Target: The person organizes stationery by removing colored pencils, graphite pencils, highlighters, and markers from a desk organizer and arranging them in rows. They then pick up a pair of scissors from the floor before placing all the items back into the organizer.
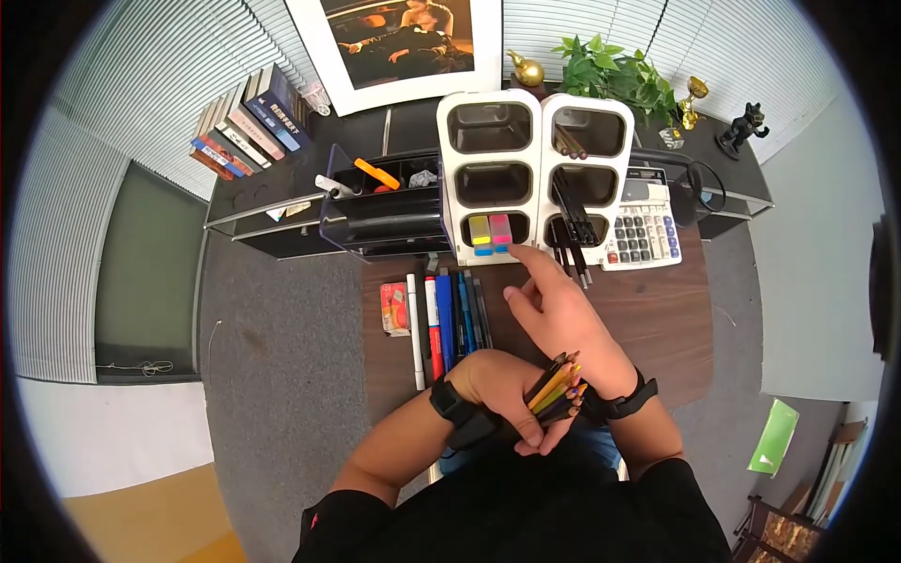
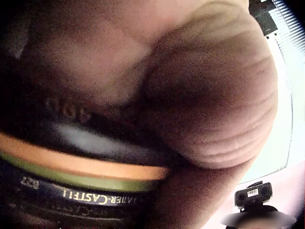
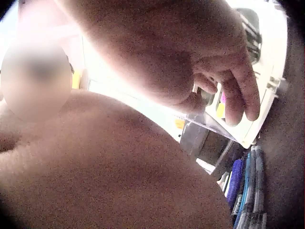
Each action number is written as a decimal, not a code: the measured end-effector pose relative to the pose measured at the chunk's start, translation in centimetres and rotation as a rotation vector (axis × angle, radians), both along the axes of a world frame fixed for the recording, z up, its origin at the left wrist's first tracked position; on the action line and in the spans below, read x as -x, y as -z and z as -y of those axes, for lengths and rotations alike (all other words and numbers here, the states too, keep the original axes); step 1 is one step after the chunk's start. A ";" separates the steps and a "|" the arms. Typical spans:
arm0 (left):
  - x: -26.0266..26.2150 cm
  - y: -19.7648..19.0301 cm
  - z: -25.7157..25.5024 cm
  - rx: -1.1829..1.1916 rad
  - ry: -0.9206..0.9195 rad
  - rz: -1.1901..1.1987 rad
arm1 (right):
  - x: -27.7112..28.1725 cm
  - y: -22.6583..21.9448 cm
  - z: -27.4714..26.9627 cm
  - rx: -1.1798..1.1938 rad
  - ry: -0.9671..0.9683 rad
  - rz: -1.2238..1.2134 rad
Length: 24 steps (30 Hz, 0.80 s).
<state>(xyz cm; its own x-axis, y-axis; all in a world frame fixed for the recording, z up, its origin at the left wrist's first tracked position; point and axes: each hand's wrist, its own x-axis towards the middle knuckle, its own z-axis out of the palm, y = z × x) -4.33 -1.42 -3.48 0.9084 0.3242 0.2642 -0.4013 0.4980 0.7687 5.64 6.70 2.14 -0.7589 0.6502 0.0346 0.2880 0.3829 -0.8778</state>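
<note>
A bundle of colored pencils (image 1: 556,389) is gripped in the left hand (image 1: 502,389), close to the body; the left wrist view shows their barrels (image 2: 86,164) against the palm. The right hand (image 1: 568,319) reaches forward over the table, its index finger extended to the lower edge of the white organizer (image 1: 540,169), near the pink and yellow highlighters (image 1: 499,230) in the bottom left compartment. Nothing is seen held in it. In the right wrist view the right hand (image 3: 209,67) has its fingers loosely bent beside the organizer. Dark pencils (image 1: 572,211) stand in the right column's lower compartments.
Pens and markers (image 1: 445,319) lie in a row on the brown table (image 1: 648,328), beside a small red box (image 1: 394,310). A calculator (image 1: 643,235) stands right of the organizer, a dark desk tray (image 1: 385,220) left of it. Behind are books (image 1: 253,122) and a plant (image 1: 619,80).
</note>
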 end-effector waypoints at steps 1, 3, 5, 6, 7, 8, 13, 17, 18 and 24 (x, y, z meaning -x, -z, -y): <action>0.0 0.0 0.0 0.016 -0.013 -0.003 | -0.1 0.0 0.0 -0.002 0.002 -0.001; 0.1 0.2 -0.1 0.002 -0.039 0.008 | -0.6 -0.1 0.3 -0.102 0.016 -0.113; 0.4 0.0 -0.1 -0.013 -0.068 0.019 | -2.5 0.0 0.2 0.029 0.016 -0.145; 0.7 -0.5 0.2 0.044 -0.158 0.040 | -3.6 0.0 0.1 0.164 0.015 -0.176; 0.9 -1.0 0.4 0.103 -0.249 0.060 | -4.7 -0.5 0.4 0.163 0.014 -0.179; 1.0 -1.1 0.5 0.124 -0.332 0.104 | -5.8 -1.6 0.8 0.295 0.087 -0.183; 0.5 -0.3 -0.4 0.293 -0.758 0.390 | -10.5 -1.8 3.1 0.542 0.221 -0.119; 1.4 -0.6 -0.6 0.302 -0.982 0.316 | -10.0 -0.9 3.9 0.341 0.107 0.027; 1.4 -1.0 -0.6 0.314 -1.000 0.238 | -9.5 -0.7 4.0 0.396 0.134 -0.003; 1.4 -1.5 -0.6 0.261 -1.009 0.049 | -7.6 -0.1 3.6 0.421 0.133 0.052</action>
